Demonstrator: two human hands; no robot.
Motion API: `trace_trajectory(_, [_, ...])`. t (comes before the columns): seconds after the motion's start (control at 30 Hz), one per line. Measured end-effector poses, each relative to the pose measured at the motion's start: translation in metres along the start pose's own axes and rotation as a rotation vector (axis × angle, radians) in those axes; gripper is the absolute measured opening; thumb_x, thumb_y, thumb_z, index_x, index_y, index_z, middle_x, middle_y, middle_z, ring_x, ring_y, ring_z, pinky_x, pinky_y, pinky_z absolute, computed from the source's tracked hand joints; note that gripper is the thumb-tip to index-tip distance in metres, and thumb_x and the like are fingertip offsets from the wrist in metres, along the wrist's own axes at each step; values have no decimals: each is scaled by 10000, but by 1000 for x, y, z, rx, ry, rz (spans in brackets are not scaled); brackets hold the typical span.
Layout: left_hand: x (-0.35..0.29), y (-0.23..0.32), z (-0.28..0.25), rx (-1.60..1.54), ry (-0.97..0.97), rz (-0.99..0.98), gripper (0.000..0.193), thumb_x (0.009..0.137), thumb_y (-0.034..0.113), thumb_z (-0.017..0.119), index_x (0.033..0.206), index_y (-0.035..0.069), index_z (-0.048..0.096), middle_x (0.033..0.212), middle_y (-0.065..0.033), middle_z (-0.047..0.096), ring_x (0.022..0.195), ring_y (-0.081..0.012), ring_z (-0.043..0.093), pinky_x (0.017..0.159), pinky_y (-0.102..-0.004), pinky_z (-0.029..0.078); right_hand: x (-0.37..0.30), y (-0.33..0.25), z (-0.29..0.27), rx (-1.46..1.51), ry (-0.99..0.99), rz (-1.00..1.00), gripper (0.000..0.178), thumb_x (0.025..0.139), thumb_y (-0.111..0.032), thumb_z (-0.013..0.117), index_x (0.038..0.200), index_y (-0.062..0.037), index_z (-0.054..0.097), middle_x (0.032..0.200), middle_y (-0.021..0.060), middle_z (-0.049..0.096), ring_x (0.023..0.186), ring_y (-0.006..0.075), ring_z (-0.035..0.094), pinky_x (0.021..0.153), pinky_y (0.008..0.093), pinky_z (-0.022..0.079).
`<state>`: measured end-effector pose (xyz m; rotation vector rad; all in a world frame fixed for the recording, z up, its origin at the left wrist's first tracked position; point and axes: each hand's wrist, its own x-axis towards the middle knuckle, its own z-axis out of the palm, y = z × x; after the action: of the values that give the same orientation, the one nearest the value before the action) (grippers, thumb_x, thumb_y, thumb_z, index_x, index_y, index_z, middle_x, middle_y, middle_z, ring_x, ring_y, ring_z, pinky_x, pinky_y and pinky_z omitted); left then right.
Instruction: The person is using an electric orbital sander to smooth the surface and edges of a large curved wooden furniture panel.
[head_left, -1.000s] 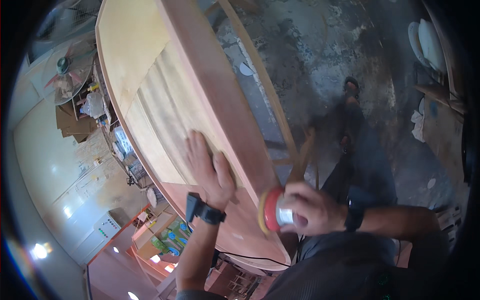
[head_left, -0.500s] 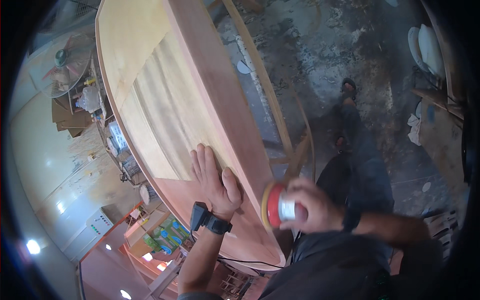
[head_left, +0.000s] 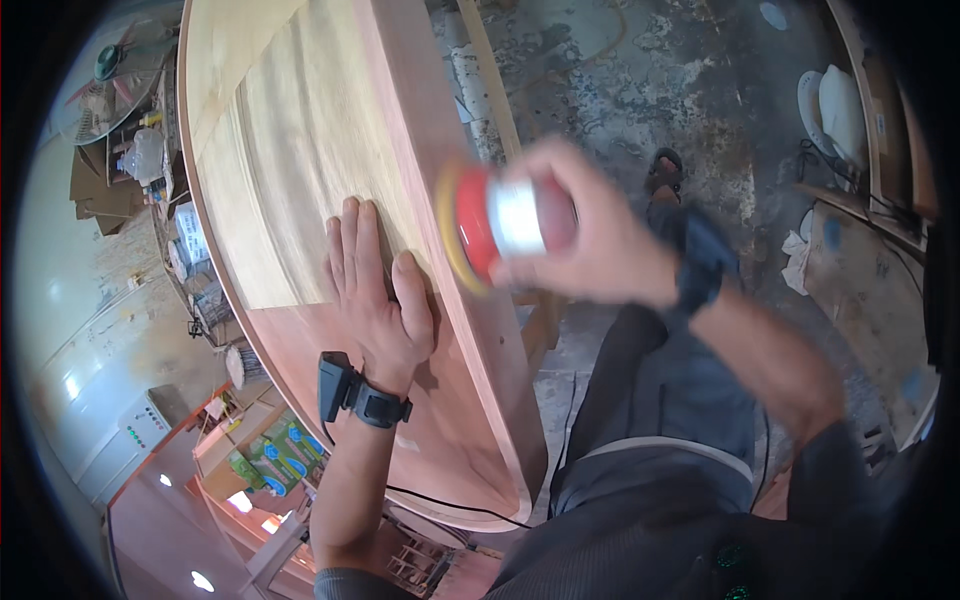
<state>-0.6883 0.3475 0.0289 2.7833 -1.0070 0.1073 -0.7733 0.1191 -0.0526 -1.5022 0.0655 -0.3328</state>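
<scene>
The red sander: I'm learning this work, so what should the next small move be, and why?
I'd probably slide the red sander slightly along the wooden side: the right hand holds it with the yellow disc facing that side, while the left hand lies on the top. Blur hides whether the disc touches.

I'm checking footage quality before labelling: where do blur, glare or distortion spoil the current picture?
Head view: the right hand and red tool are smeared, probably by motion, while the left hand looks fairly crisp; head view: glare spots the wall at left; head view: the wooden panel's left edge bows, and the picture's corners go black.
</scene>
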Motion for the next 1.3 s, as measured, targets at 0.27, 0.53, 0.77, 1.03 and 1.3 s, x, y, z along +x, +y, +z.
trace_trajectory(0.27, [-3, -1, -1, -19, 13, -35, 579, 1008, 291, 496, 1530, 41, 507, 1571, -222, 493, 1487, -463, 393, 1221, -554, 249, -163, -42, 41, 75, -96, 178, 747, 668, -335, 1009, 1210, -87, 559, 1189, 124, 561, 1126, 254, 581, 1000, 405, 460])
trace_trajectory(0.53, [4, -1, 5, -60, 50, -5, 561, 1022, 338, 512, 1509, 61, 536, 1553, -210, 519, 1476, -454, 409, 1210, -528, 274, -46, -20, 6, 8, -36, 122, 712, 704, -330, 980, 1222, -97, 550, 1136, 94, 635, 1060, 205, 629, 928, 371, 530])
trace_trajectory(0.77, [-1, -6, 4, -83, 102, 6, 554, 1026, 349, 506, 1482, 39, 559, 1531, -227, 537, 1467, -459, 425, 1196, -519, 298, -235, -53, 62, 74, -63, 183, 684, 696, -322, 986, 1198, -80, 589, 1131, 148, 593, 1067, 328, 605, 942, 424, 493])
trace_trajectory(1.03, [-71, 15, -9, -50, 3, -7, 487, 1047, 221, 511, 1473, -15, 535, 1509, -284, 522, 1435, -501, 429, 1200, -536, 310, -129, -30, 35, 133, -2, 233, 718, 672, -335, 990, 1203, -81, 578, 1156, 114, 627, 1062, 237, 641, 918, 373, 535])
trace_trajectory(1.3, [-194, 16, -31, -36, -23, -187, 554, 1031, 192, 462, 1529, -50, 455, 1575, -271, 458, 1498, -507, 337, 1233, -548, 250, -187, -46, 54, 28, -44, 149, 717, 651, -321, 999, 1190, -92, 584, 1154, 101, 627, 1080, 247, 640, 938, 387, 526])
